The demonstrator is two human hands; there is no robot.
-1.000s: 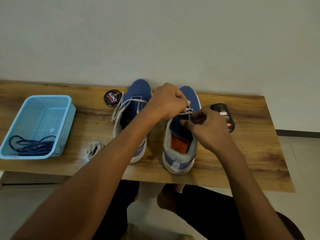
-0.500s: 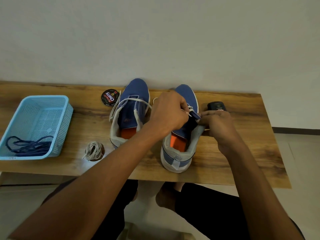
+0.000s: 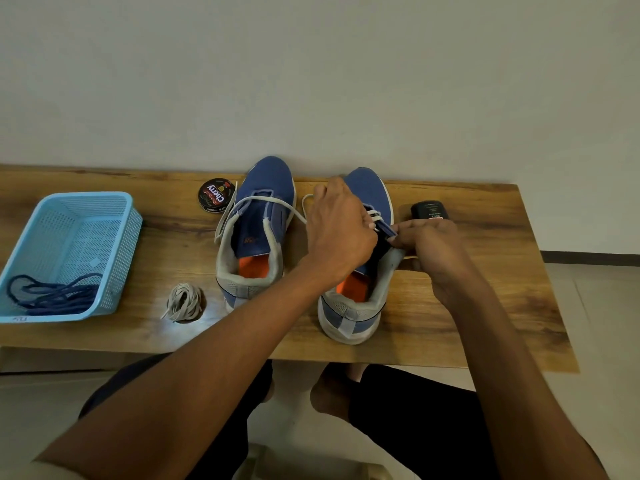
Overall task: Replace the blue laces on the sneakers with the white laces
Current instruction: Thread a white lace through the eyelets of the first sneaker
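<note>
Along the far edge of the worktop: two sneakers stand side by side, toes to the wall, heels toward the person.
Worktop [image 3: 485, 306]: wooden, set against a pale wall; carries everything below.
Basket [image 3: 114, 244]: light blue mesh, at the left end of the worktop; blue laces [image 3: 52, 296] lie heaped in its near corner. Judged: the old laces are out of both shoes.
Left sneaker [image 3: 256, 237]: blue upper, grey heel, orange insole showing. One white lace [image 3: 266, 202] crosses near the toe end of the eyelets, its ends trailing loose over either side. Judged: barely started.
Right sneaker [image 3: 356, 306]: same make, just beside the left one. White lace on right sneaker [image 3: 373, 214] shows as a few crossings at the toe end; the lower eyelets are hidden by the hands, so how far the lacing has got, I cannot tell.
Left hand [image 3: 337, 233]: over the right sneaker's throat, fingers curled down onto the lace at the eyelets; looks like a pinch.
Right hand [image 3: 436, 254]: at the sneaker's outer side, fingertips pinching the eyelet flap or the lace end at it; which of the two, I cannot tell.
Spare white lace [image 3: 183, 301]: coiled bundle near the front edge, between basket and left sneaker, untouched.
Polish tin [image 3: 216, 195]: round, black, at the far edge just left of the left sneaker.
Black bottle [image 3: 429, 211]: lying beyond the right hand.
Remaining, as judged: finish threading the right sneaker, then lace the left.
</note>
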